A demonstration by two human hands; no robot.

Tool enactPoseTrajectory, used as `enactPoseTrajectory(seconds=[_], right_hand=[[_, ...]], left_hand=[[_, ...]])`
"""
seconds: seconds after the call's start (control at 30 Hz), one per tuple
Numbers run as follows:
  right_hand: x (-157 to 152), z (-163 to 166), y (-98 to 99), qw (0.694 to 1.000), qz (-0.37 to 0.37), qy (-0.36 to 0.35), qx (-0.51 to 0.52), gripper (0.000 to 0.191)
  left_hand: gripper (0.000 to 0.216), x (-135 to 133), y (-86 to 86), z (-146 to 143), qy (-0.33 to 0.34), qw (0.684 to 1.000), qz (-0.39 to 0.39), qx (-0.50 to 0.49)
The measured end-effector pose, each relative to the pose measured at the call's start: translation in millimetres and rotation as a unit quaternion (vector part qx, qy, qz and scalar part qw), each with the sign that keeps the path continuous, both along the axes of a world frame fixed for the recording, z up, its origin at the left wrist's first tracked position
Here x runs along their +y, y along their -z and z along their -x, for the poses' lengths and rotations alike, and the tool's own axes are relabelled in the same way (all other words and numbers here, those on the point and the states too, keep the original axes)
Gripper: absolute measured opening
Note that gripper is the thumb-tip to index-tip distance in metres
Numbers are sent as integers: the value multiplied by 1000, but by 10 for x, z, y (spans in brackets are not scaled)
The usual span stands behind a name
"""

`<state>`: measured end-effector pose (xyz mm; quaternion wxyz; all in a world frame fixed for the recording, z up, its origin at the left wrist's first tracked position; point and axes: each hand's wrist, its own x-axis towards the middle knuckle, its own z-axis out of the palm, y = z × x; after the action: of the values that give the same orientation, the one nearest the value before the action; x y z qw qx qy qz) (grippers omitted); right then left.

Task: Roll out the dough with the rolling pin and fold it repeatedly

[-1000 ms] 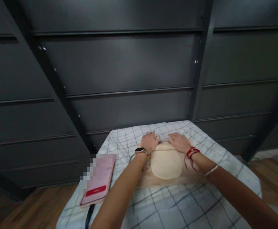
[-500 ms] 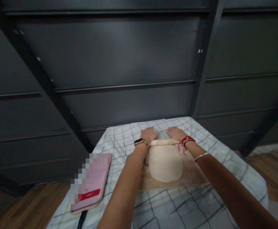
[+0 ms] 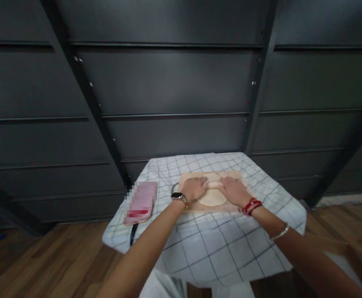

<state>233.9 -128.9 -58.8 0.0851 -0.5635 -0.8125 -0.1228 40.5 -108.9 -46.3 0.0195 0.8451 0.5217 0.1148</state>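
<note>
A pale rolling pin [image 3: 213, 184] lies crosswise over a flat, rounded sheet of dough [image 3: 212, 199]. My left hand [image 3: 195, 188] is closed over the pin's left end, with a watch and a beaded bracelet at that wrist. On the right end rests my right hand [image 3: 234, 191], fingers bent over the pin, red cords round its wrist. Both palms cover the pin's ends, so only its middle shows. Dough appears on both the near and far side of the pin. Beneath it all is a thin wooden board [image 3: 189, 175].
A checked white cloth [image 3: 206, 244] covers the small table. Left of the board lies a pink phone [image 3: 143, 198], partly blurred out, with a black cable [image 3: 133, 234] at its near end. A dark metal panel wall [image 3: 168, 82] rises behind the table.
Both hands have drawn the rolling pin back from the far part of the board to the middle of the dough. My view has shifted, so the table looks smaller.
</note>
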Motion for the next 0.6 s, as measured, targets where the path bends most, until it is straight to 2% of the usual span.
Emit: enactPoseTrajectory(seconds=[0.13, 0.23, 0.3, 0.4, 0.6], right_hand=[[-445, -48, 80, 999, -31, -19, 9, 33], [-475, -99, 148, 997, -12, -58, 44, 35], [-343, -117, 190, 995, -15, -71, 68, 40], [-35, -103, 180, 995, -22, -58, 73, 43], [568, -41, -54, 999, 17, -20, 23, 41]], left_hand=[[48, -508, 69, 83, 63, 995, -79, 4], [48, -608, 120, 105, 59, 995, -84, 18], [49, -500, 135, 92, 49, 996, -76, 29], [50, -167, 113, 38, 20, 997, -67, 35], [49, 544, 48, -94, -75, 996, -40, 25]])
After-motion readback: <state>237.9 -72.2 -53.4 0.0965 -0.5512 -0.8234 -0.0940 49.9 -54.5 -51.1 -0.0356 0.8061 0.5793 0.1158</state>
